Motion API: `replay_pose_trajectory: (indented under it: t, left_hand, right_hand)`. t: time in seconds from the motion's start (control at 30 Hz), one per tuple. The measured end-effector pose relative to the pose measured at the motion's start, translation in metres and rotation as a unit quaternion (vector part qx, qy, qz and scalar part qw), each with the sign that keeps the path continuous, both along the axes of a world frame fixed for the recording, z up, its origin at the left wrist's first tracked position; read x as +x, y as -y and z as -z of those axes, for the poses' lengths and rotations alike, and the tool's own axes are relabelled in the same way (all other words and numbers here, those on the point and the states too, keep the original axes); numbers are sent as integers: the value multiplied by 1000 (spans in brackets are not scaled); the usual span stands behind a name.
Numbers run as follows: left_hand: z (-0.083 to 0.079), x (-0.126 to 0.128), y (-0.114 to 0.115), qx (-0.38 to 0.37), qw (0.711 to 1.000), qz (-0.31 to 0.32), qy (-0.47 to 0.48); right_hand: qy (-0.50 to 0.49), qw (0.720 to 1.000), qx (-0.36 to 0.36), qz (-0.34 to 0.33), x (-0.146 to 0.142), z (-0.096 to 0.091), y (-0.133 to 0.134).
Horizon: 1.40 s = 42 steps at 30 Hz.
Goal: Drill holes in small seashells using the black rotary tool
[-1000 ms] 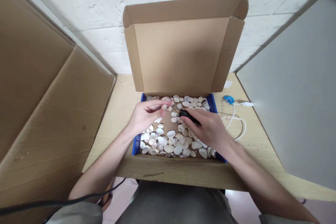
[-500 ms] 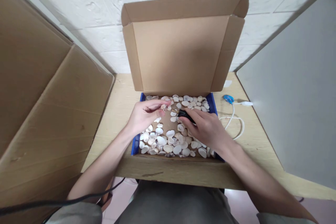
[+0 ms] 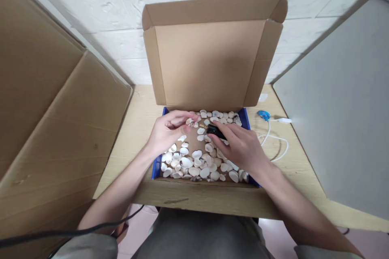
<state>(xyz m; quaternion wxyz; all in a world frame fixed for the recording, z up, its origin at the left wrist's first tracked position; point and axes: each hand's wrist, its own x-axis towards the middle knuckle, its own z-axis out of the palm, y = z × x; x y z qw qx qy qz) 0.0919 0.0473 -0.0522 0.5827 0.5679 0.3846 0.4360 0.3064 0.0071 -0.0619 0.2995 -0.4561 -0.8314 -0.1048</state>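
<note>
My left hand (image 3: 167,130) pinches a small pinkish-white seashell (image 3: 191,122) between thumb and fingertips above the box. In my right hand (image 3: 238,141) is a black mini drill (image 3: 216,131); its brass-coloured tip points left toward the shell, with a small gap between them. Whether a thin bit spans that gap I cannot make out. Below both hands, many loose seashells (image 3: 186,162) lie in the blue-sided cardboard box (image 3: 156,167), thickest along its front. A bare patch of cardboard shows near its middle.
The box's cardboard lid (image 3: 209,60) stands open against the white wall (image 3: 127,12). Right of the box, a white cable (image 3: 285,149) and a blue item (image 3: 263,115) lie on the wooden table (image 3: 121,151). Cardboard (image 3: 54,129) borders the left, a grey panel (image 3: 340,101) the right.
The left fingers have shifted slightly, turning the shell a little. The white cable's loop has moved outward to the right. The drill stays close to the shell.
</note>
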Motion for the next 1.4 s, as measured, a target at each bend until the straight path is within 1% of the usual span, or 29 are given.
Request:
replay_pose_trajectory:
  t: [0.23, 0.3, 0.53, 0.67, 0.77, 0.87, 0.97, 1.03, 1.1, 1.2, 1.27, 1.33, 1.4]
  left_hand:
    - [-1, 0, 0, -3, 1000, -3, -9]
    - [-1, 0, 0, -9, 1000, -7, -13]
    - [-1, 0, 0, -1, 1000, -3, -11]
    - [-2, 0, 1, -15, 1000, -11, -4]
    - [-2, 0, 1, -20, 1000, -10, -7]
    - [-2, 0, 1, -17, 1000, -7, -10]
    - [-1, 0, 1, -12, 1000, -6, -11]
    - [-1, 0, 1, -8, 1000, -8, -6]
    - [-1, 0, 1, -7, 1000, -12, -3]
    - [-1, 1, 1, -13, 1000, -18, -9]
    - [-2, 2, 1, -25, 1000, -12, -15]
    - [-2, 4, 2, -32, 999, 0, -17]
    - [-3, 5, 3, -30, 999, -6, -14]
  right_hand:
    - [-18, 999, -45, 4, 0, 1, 0]
    - [-14, 999, -46, 4, 0, 0, 0]
    - [4, 999, 31, 9, 1, -1, 0]
    - [3, 999, 42, 4, 2, -2, 0]
    - [-11, 1000, 13, -1, 1, -1, 0]
    - [-57, 996, -60, -12, 0, 1, -1]
    - [-105, 986, -125, -36, 0, 3, -2]
    - [-108, 984, -135, -39, 0, 3, -2]
    - [-84, 991, -106, -24, 1, 3, -1]
    - [-29, 999, -29, 5, 0, 2, 0]
    - [-8, 1000, 6, 4, -1, 0, 1]
    - [0, 1000, 22, -10, -2, -2, 1]
    - [0, 1000, 21, -16, -3, -4, 1]
